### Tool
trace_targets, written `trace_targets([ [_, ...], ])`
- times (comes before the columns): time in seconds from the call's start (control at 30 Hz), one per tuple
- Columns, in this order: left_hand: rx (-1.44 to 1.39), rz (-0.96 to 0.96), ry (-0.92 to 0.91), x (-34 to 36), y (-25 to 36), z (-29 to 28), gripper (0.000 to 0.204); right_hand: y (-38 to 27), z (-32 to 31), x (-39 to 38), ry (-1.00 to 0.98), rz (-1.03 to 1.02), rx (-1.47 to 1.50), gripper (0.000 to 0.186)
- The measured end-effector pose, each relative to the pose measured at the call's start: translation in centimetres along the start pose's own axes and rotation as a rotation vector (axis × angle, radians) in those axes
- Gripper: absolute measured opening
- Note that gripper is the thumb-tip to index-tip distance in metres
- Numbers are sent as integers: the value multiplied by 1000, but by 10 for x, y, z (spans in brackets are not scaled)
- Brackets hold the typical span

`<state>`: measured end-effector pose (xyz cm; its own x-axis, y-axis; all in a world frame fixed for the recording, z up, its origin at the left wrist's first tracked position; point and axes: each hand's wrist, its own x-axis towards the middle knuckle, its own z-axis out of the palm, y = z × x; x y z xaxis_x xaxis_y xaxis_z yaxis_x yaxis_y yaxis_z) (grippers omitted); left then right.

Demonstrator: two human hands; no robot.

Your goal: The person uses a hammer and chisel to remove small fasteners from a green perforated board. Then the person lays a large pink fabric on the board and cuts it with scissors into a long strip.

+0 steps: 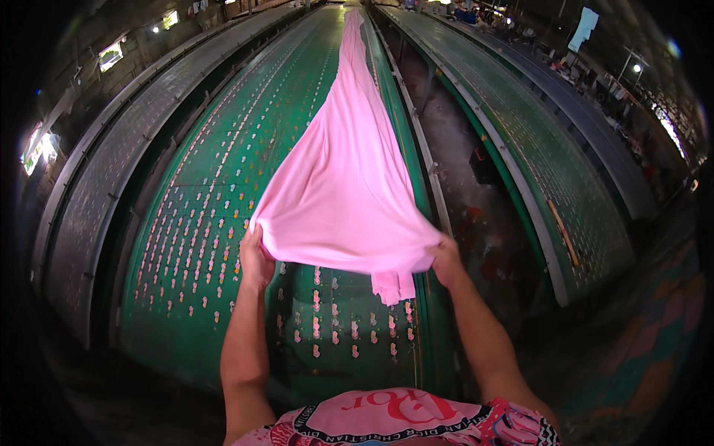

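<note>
A long pink cloth [335, 193] stretches from my hands far up the green printing table [186, 186], narrowing to a twisted strip at the far end. My left hand [256, 253] grips its near left corner and my right hand [445, 256] grips the right one. The near part is held spread between them above the table, with a short loose fold hanging below by my right hand. Rows of small printed motifs [317, 305] show on the table beside and under the cloth.
Long parallel tables run on the left [100, 171] and right [513, 137], divided by narrow gaps with metal rails. A wooden stick [561, 230] lies along the right table. A dark floor [476, 223] shows in the right gap. Windows and lamps line the shed's walls.
</note>
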<state>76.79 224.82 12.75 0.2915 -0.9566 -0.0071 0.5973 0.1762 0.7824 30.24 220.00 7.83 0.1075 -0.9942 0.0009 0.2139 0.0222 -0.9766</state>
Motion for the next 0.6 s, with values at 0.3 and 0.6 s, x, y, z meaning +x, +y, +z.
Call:
trace_targets([
  [0.3,1285,-329,-511,27,21,-18,57,-276,15,50,168,-513,227,42],
  [0.6,-273,59,-739,46,126,39,62,-273,-25,37,252,-395,-11,29],
])
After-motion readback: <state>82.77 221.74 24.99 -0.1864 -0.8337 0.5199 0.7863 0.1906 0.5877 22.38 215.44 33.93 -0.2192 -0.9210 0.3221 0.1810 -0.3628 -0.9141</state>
